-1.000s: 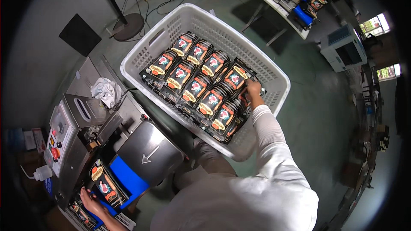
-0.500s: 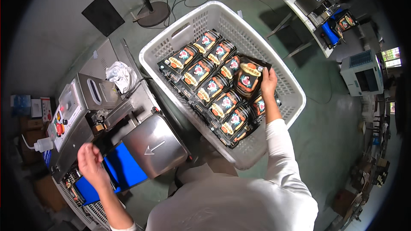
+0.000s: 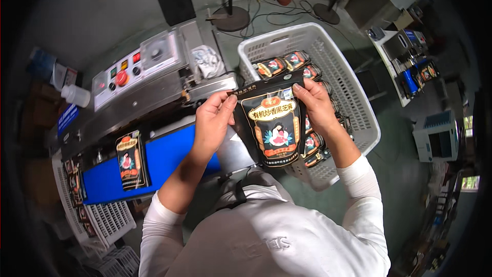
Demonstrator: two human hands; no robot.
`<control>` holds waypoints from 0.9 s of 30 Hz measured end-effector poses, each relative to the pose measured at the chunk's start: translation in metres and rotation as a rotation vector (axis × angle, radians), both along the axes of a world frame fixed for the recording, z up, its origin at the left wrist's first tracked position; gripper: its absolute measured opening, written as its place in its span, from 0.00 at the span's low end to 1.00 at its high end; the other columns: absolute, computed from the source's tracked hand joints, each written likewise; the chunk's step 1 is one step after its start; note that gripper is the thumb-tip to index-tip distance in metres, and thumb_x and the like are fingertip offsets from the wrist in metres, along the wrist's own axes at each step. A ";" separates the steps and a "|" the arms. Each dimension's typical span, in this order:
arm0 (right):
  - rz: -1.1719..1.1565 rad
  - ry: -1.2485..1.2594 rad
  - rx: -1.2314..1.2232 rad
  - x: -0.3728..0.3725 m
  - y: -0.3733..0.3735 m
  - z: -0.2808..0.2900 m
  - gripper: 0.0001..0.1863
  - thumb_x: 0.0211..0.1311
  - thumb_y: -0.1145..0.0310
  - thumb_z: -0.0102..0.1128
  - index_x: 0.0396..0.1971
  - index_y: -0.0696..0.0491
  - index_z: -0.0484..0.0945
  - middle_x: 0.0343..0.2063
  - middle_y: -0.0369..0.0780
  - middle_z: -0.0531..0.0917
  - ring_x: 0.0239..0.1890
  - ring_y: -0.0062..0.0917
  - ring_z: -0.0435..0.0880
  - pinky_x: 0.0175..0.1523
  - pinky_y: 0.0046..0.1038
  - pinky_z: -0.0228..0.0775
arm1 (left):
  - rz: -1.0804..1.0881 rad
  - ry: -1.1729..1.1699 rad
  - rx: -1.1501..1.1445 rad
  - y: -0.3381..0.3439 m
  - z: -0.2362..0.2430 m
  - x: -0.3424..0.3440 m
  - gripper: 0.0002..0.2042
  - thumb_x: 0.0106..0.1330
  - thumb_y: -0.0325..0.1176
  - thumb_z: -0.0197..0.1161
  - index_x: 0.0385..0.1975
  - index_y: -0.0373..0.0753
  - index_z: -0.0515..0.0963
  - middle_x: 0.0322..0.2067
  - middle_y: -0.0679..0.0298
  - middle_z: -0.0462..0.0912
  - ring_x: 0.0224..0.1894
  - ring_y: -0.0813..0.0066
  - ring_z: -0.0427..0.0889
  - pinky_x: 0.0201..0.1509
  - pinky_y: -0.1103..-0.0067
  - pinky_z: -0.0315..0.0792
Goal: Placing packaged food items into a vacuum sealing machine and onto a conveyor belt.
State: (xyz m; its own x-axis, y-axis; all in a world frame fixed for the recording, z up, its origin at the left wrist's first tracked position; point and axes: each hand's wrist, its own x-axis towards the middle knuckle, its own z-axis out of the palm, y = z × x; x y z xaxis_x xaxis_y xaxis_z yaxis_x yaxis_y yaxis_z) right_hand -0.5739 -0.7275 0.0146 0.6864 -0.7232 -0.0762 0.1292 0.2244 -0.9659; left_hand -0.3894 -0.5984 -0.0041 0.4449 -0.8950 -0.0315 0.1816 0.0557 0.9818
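A black stand-up pouch [image 3: 274, 128] with a colourful printed front hangs upright before me, stretched by its top edge between both hands. My left hand [image 3: 215, 119] pinches the top left corner. The top right corner is pinched by my right hand [image 3: 315, 103]. Behind the pouch stands a large light grey crate [image 3: 353, 84] with perforated walls, holding several similar pouches [image 3: 295, 60]; the held pouch hides part of them. To the left, another such pouch [image 3: 130, 160] lies on the blue conveyor belt [image 3: 171, 153] of a metal sealing machine [image 3: 143, 90].
A control panel with a red knob [image 3: 121, 78] tops the machine. Past the belt's left end is a white crate [image 3: 115, 223] with pouches beside it. Crumpled white plastic [image 3: 207, 61] lies behind the machine. Cables and a stand base [image 3: 230, 19] are on the far floor. A second machine table [image 3: 392, 61] stands far right.
My right hand has lifted the pouch out of the crate and brought it leftward. My left hand has come over and taken its other corner. A pouch now shows on the belt; the view has turned left.
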 end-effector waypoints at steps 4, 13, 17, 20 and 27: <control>0.009 0.104 -0.085 0.033 0.018 -0.019 0.09 0.60 0.68 0.47 0.28 0.58 0.72 0.23 0.31 0.75 0.25 0.11 0.69 0.31 0.16 0.62 | 0.142 0.105 0.084 0.022 -0.022 0.020 0.09 0.60 0.34 0.54 0.27 0.34 0.73 0.14 0.73 0.68 0.14 0.89 0.62 0.18 0.90 0.56; -0.051 0.492 -0.628 0.075 0.013 -0.068 0.17 0.58 0.63 0.48 0.17 0.61 0.71 0.11 0.35 0.69 0.17 0.16 0.64 0.25 0.23 0.58 | 0.212 0.245 0.415 0.027 -0.048 0.057 0.10 0.57 0.38 0.57 0.24 0.36 0.74 0.13 0.73 0.66 0.11 0.89 0.62 0.12 0.90 0.52; -0.068 0.562 -0.646 0.087 0.012 -0.067 0.19 0.55 0.60 0.47 0.17 0.61 0.71 0.18 0.53 0.73 0.24 0.46 0.72 0.30 0.37 0.62 | 0.194 0.206 0.452 0.026 -0.048 0.061 0.10 0.57 0.37 0.57 0.24 0.36 0.74 0.12 0.74 0.66 0.11 0.89 0.61 0.12 0.89 0.52; -0.077 0.564 -0.735 0.094 0.011 -0.066 0.19 0.55 0.59 0.48 0.16 0.61 0.71 0.17 0.53 0.73 0.23 0.46 0.72 0.30 0.37 0.62 | 0.230 0.182 0.472 0.022 -0.052 0.072 0.10 0.57 0.37 0.57 0.25 0.36 0.75 0.12 0.73 0.66 0.11 0.89 0.61 0.11 0.89 0.52; -0.027 0.658 -0.886 0.104 0.009 -0.062 0.19 0.52 0.59 0.51 0.14 0.60 0.73 0.16 0.52 0.74 0.22 0.47 0.73 0.30 0.40 0.64 | 0.231 0.164 0.603 0.021 -0.053 0.089 0.11 0.55 0.38 0.59 0.18 0.38 0.72 0.09 0.72 0.65 0.08 0.87 0.58 0.10 0.87 0.49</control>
State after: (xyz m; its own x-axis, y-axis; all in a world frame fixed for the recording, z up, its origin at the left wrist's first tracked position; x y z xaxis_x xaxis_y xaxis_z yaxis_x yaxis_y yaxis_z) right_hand -0.4699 -0.7181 -0.0478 0.6849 -0.7166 0.1317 -0.4750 -0.5762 -0.6651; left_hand -0.3000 -0.5779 -0.0574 0.5700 -0.5817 -0.5803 0.3810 -0.4387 0.8139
